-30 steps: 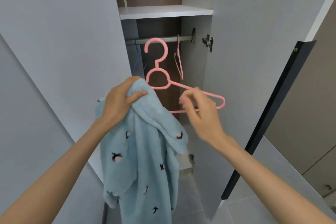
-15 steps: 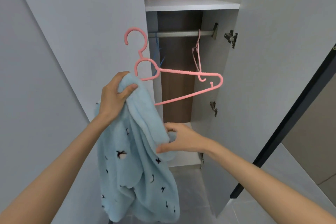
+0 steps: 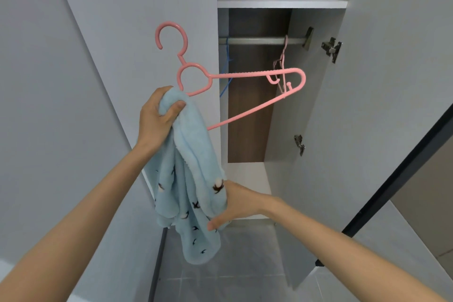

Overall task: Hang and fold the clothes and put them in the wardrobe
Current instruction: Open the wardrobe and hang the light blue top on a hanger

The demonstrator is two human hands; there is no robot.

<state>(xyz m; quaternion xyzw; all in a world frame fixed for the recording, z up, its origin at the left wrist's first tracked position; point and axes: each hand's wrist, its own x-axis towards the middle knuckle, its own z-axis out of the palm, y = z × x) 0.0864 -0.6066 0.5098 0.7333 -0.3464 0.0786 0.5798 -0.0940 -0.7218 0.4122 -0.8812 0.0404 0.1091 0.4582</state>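
Our right hand [image 3: 239, 206], off the pink hanger [image 3: 245, 75] now, curls round the blue garment [image 3: 193, 162] low beneath it while our left hand [image 3: 157, 117] clutches both, so we likely drape next.

— We see a pink hanger [image 3: 245, 74] of smooth plastic, and a fluffy blue cloth garment [image 3: 193, 154].
— Yes, and we see a shiny metal rail [image 3: 257, 40] and a matt grey door [image 3: 137, 19].
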